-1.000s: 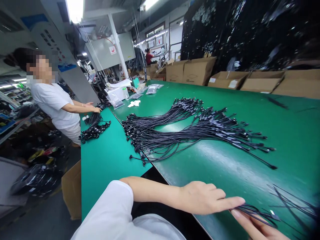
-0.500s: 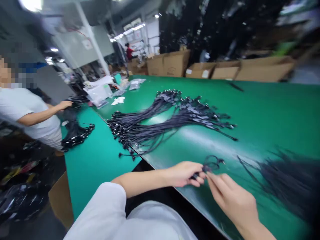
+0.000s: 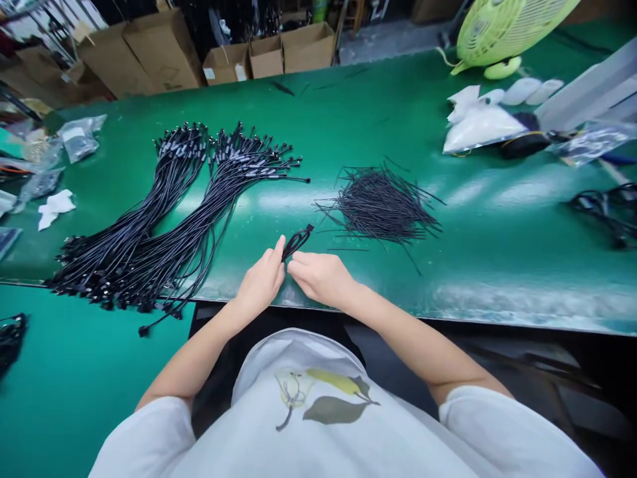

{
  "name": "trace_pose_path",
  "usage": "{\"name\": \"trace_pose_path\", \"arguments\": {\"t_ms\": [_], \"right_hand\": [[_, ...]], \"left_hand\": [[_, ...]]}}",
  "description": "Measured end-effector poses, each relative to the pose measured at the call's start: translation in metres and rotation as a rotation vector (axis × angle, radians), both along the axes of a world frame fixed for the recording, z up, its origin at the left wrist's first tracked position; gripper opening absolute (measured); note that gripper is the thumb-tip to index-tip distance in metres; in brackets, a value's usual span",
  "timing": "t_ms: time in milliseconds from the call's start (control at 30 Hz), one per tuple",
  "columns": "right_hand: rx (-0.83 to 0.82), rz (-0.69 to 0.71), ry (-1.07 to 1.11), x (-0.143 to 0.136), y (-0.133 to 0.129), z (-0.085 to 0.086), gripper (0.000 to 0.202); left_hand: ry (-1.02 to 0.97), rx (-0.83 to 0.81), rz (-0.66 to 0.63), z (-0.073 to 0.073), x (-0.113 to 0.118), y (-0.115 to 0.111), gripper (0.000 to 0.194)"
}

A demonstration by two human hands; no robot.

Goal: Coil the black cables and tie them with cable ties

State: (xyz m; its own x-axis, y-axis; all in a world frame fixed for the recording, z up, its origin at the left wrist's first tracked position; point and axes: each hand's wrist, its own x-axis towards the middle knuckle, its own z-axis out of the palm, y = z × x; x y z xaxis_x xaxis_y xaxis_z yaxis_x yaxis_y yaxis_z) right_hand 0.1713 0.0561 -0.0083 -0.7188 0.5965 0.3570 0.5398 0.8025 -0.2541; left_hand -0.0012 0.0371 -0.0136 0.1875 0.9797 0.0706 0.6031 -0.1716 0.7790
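Note:
A looped black cable [image 3: 297, 243] is between my two hands near the table's front edge. My left hand [image 3: 263, 275] grips its lower left end, thumb and fingers pressed together. My right hand [image 3: 318, 275] pinches at the cable's lower right side; whether a thin tie is also between those fingertips is too small to tell. To the left lie two large bundles of black cables [image 3: 199, 206], their near ends gathered at the table edge. A loose pile of thin black ties [image 3: 383, 202] rests to the right of my hands.
Cardboard boxes [image 3: 166, 53] line the far side of the green table [image 3: 279, 109]. Clear plastic bags [image 3: 79, 136] and white scraps [image 3: 56, 207] are at left. A green fan [image 3: 502, 33], a white bag [image 3: 480, 126] and coiled black cables [image 3: 610, 212] are at right.
The view has swung right and down, bringing in the fan and the whole tie pile; the other person is out of sight. Both hands remain together at the cable, whose loop is now narrower.

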Motion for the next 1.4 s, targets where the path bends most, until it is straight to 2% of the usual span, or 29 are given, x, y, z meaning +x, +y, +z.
{"name": "trace_pose_path", "arguments": {"t_ms": [100,200,267,367,467,533,667,733,800,900,967,1033,1133,1267,1333,1400], "right_hand": [[0.035,-0.042,-0.13,0.004,0.008,-0.007,0.023],[0.023,-0.3,-0.154,0.016,0.031,-0.009,0.025],[-0.004,-0.473,-0.128,0.027,0.049,-0.011,0.027],[-0.109,-0.642,-0.134,0.041,0.068,-0.014,0.024],[-0.238,-0.735,-0.128,0.047,0.067,-0.015,0.025],[-0.343,-0.651,0.019,0.043,0.056,-0.012,0.028],[-0.642,-0.232,0.404,0.018,0.03,-0.009,0.023],[-0.733,-0.199,0.513,0.01,0.028,-0.012,0.024],[-0.801,-0.299,0.615,0.01,0.035,-0.017,0.027],[-0.89,-0.346,0.713,0.023,0.046,-0.02,0.028],[-1.002,-0.301,0.768,0.034,0.048,-0.017,0.029],[-1.164,-0.288,0.826,0.044,0.044,-0.012,0.03],[-1.282,-0.325,0.828,0.057,0.035,-0.002,0.036],[-1.226,-0.383,0.765,0.079,0.028,0.006,0.04],[-1.159,-0.409,0.681,0.092,0.025,0.01,0.041],[-1.06,-0.383,0.545,0.102,0.019,0.019,0.041]], "left_hand": [[-0.343,-0.266,0.021,0.0,-0.002,0.001,0.055],[-0.675,-0.559,-0.007,0.008,-0.005,-0.003,0.064],[-0.835,-0.667,-0.069,0.013,-0.007,-0.006,0.064],[-0.903,-0.59,-0.037,0.01,-0.012,-0.009,0.052],[-0.816,-0.477,0.053,-0.004,-0.014,-0.007,0.046],[-0.699,-0.377,0.07,-0.012,-0.015,-0.003,0.046],[-0.32,-0.052,0.025,-0.013,-0.014,0.002,0.041],[-0.233,0.043,0.057,-0.006,-0.017,0.005,0.036],[-0.346,0.103,0.208,0.002,-0.025,0.009,0.03],[-0.802,0.074,0.435,0.015,-0.049,0.016,0.024],[-1.078,-0.008,0.486,0.024,-0.071,0.019,0.016],[-1.261,-0.019,0.538,0.035,-0.093,0.019,0.008],[-1.447,0.058,0.617,0.051,-0.119,0.015,0.016],[-1.57,0.102,0.553,0.065,-0.136,0.011,0.011],[-1.499,0.117,0.53,0.067,-0.136,0.008,0.007],[-1.308,0.13,0.514,0.067,-0.129,0.002,0.008]]}}
